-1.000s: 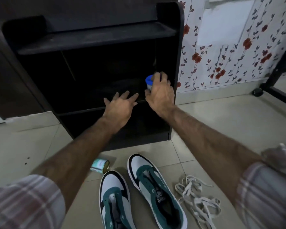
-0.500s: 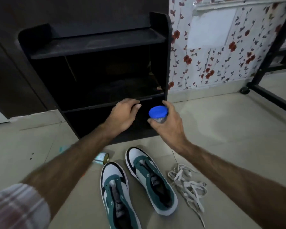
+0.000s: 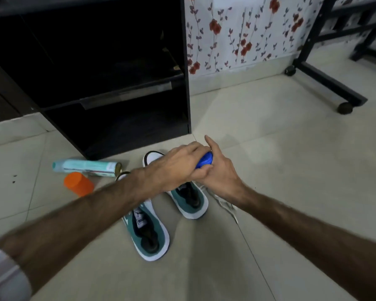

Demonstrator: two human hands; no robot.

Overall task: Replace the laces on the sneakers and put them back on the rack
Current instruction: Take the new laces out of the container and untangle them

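Observation:
Two white and teal sneakers lie on the floor tiles, the left sneaker [image 3: 147, 231] nearer me and the right sneaker [image 3: 190, 199] partly under my hands. Both hands meet above the right sneaker on a small jar with a blue lid [image 3: 205, 161]. My right hand [image 3: 220, 172] holds the jar from below, index finger pointing up. My left hand [image 3: 178, 168] curls over the blue lid. Loose white laces [image 3: 225, 204] show on the floor just right of my right wrist. The black shoe rack [image 3: 128, 94] stands behind.
A pale green spray can [image 3: 86, 167] lies on its side left of the sneakers, with an orange cup [image 3: 78, 186] in front of it. A black wheeled frame [image 3: 326, 77] stands at the right. The flowered wall is behind.
My right hand has brought the blue-lidded jar from the rack down over the sneakers. My left hand has left the shelf edge and closed over the lid. The view tilted downward.

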